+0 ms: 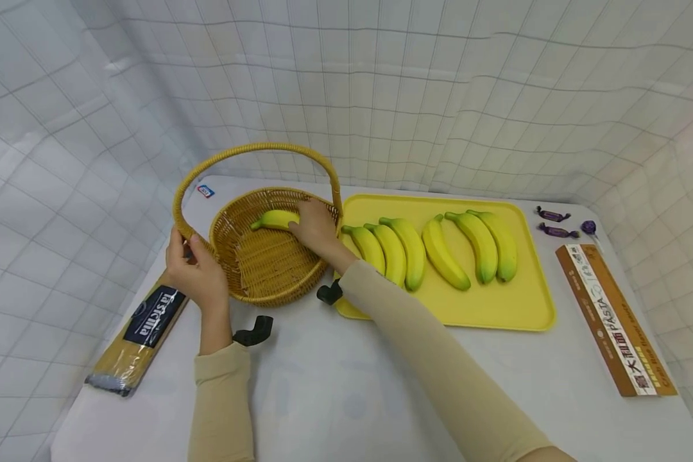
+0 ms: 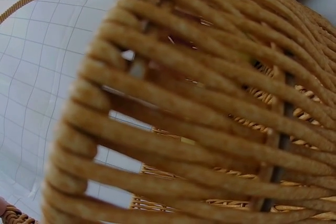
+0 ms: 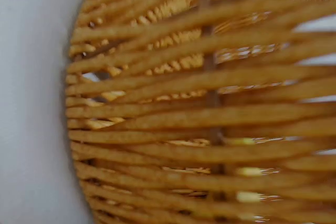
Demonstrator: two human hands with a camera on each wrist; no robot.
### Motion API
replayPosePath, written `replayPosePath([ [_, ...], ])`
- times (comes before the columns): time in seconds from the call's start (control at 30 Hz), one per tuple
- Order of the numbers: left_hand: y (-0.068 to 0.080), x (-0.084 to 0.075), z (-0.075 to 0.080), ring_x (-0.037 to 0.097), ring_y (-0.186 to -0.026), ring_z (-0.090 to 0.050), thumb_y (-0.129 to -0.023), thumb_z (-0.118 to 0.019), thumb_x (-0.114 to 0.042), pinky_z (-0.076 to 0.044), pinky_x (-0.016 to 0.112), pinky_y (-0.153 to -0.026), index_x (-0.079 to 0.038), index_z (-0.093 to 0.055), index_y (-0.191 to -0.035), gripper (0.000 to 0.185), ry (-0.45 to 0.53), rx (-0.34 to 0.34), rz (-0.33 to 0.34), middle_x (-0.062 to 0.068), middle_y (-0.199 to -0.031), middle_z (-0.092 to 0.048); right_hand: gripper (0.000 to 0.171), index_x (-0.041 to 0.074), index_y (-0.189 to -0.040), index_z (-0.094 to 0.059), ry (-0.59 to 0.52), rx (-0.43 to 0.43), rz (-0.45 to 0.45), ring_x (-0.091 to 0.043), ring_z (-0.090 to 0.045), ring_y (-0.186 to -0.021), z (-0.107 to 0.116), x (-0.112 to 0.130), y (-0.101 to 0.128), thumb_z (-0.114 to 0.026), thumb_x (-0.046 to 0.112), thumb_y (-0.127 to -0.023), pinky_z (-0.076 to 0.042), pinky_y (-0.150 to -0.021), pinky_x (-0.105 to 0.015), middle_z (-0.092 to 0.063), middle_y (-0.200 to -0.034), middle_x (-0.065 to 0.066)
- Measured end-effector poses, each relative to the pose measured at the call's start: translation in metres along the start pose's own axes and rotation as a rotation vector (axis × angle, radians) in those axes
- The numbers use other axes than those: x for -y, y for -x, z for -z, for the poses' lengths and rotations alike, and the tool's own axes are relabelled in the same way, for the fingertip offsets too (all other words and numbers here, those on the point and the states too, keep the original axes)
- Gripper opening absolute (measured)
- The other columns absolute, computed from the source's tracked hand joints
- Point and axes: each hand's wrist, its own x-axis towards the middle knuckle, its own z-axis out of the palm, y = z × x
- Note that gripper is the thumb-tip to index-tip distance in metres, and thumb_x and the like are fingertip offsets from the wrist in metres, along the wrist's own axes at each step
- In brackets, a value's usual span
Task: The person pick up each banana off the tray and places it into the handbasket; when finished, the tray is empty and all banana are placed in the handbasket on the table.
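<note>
A tan wicker basket [image 1: 268, 263] with a tall arched handle stands left of centre. At its left side my left hand [image 1: 199, 269] grips the foot of the handle [image 1: 183, 226] by the rim. My right hand [image 1: 314, 226] reaches inside over the right rim and holds a yellow banana [image 1: 273, 220] by its right end. The banana's stem end points left, and its right part is hidden by the hand. Close up, woven basket wall fills much of the left wrist view [image 2: 173, 103] and the right wrist view [image 3: 210, 114].
Several bananas [image 1: 446, 253] lie on a yellow tray [image 1: 496, 314] right of the basket. A pasta packet [image 1: 141, 337] lies at left, with a small wrapper [image 1: 205, 191] behind. At right are a long pasta box [image 1: 615, 321], two purple-wrapped candies [image 1: 558, 231] and a lollipop [image 1: 588, 226].
</note>
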Motion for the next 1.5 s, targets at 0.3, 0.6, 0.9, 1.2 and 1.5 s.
replayPosePath([
  [0.3,0.007,-0.025,0.005,-0.004,-0.084,-0.051,-0.097,-0.053,-0.006,-0.039,0.013,-0.07,-0.004,-0.069,-0.12,0.028,0.021,-0.009,-0.013,0.015,-0.105,-0.067,0.055,0.007,-0.14,-0.053,-0.191,-0.039,0.161,-0.025,-0.051,-0.128,0.026,-0.01,0.054,-0.067,0.032,-0.092,-0.041,-0.107,-0.038,-0.055,-0.137,-0.012],
  [0.6,-0.001,0.004,0.002,-0.002,-0.088,-0.054,-0.098,-0.055,-0.016,-0.039,0.015,-0.071,-0.018,-0.071,-0.114,0.023,0.03,0.014,0.008,-0.017,-0.097,-0.061,0.054,0.006,-0.135,-0.058,-0.305,-0.129,0.199,-0.028,-0.058,-0.115,0.056,-0.057,0.114,-0.071,0.029,-0.089,-0.05,-0.092,-0.039,-0.059,-0.132,-0.012],
  [0.9,-0.001,0.008,0.002,-0.003,-0.086,-0.053,-0.098,-0.055,-0.015,-0.039,0.015,-0.071,-0.018,-0.071,-0.117,0.025,0.017,-0.002,0.028,-0.02,-0.095,-0.058,0.052,0.005,-0.133,-0.059,-0.335,-0.29,0.092,-0.033,-0.057,-0.116,0.091,-0.127,0.152,-0.075,0.02,-0.086,-0.049,-0.096,-0.047,-0.06,-0.128,-0.017],
  [1.2,0.003,0.006,0.004,-0.004,-0.086,-0.053,-0.099,-0.055,-0.018,-0.039,0.015,-0.07,-0.021,-0.07,-0.119,0.026,0.046,0.02,-0.035,-0.023,-0.096,-0.058,0.054,0.0,-0.135,-0.055,-0.251,-0.412,-0.105,-0.038,-0.053,-0.118,0.131,-0.202,0.177,-0.072,0.019,-0.088,-0.046,-0.097,-0.054,-0.056,-0.131,-0.023],
  [1.5,0.006,-0.005,0.003,-0.005,-0.086,-0.052,-0.098,-0.054,-0.012,-0.038,0.014,-0.071,-0.013,-0.07,-0.12,0.027,0.035,0.006,-0.008,-0.019,-0.097,-0.058,0.059,0.0,-0.142,-0.047,-0.22,-0.491,-0.312,-0.042,-0.047,-0.126,0.162,-0.26,0.188,-0.067,0.024,-0.092,-0.041,-0.102,-0.054,-0.048,-0.14,-0.026],
])
